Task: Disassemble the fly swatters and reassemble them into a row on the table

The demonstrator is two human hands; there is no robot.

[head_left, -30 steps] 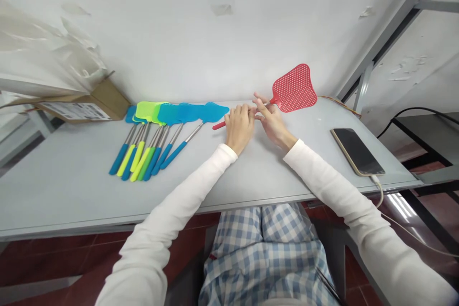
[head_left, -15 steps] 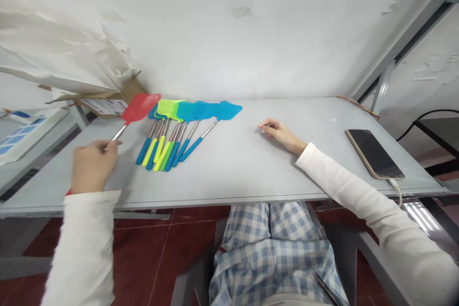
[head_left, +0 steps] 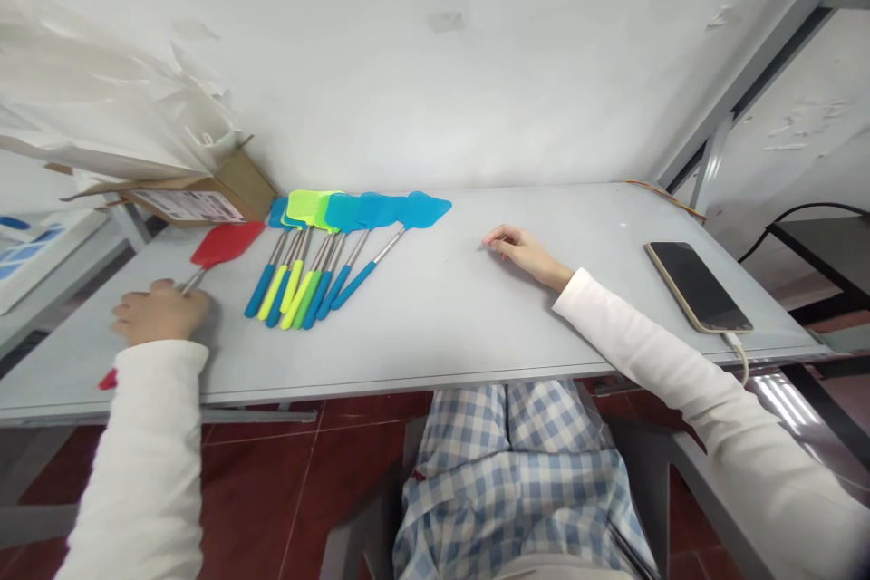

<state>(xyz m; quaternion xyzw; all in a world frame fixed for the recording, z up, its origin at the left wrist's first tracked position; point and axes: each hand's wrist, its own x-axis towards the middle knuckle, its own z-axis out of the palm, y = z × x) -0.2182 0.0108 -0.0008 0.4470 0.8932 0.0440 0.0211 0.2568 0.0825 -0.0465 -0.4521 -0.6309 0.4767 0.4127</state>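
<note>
My left hand (head_left: 159, 313) lies low over a red fly swatter (head_left: 227, 243) at the left of the table, its fingers spread across the shaft. The swatter's red head points away from me, and its red handle end (head_left: 107, 379) shows beside my wrist; the hand hides the middle. Just to the right, several fly swatters with blue (head_left: 428, 208) and yellow-green (head_left: 305, 206) heads lie in an overlapping row, handles toward me. My right hand (head_left: 526, 254) rests on the table right of that row, fingers loosely bent, holding nothing.
An opened cardboard box (head_left: 237, 186) with white plastic sheeting (head_left: 197, 122) stands at the back left. A phone (head_left: 700, 285) with a white charging cable (head_left: 738, 349) lies on the right. The grey table (head_left: 435, 326) meets a white wall, and thin wires (head_left: 670, 199) run along the back right.
My left hand has lowered the red fly swatter onto the table and its fingers have spread. The view has shifted slightly; my right hand stays in place.
</note>
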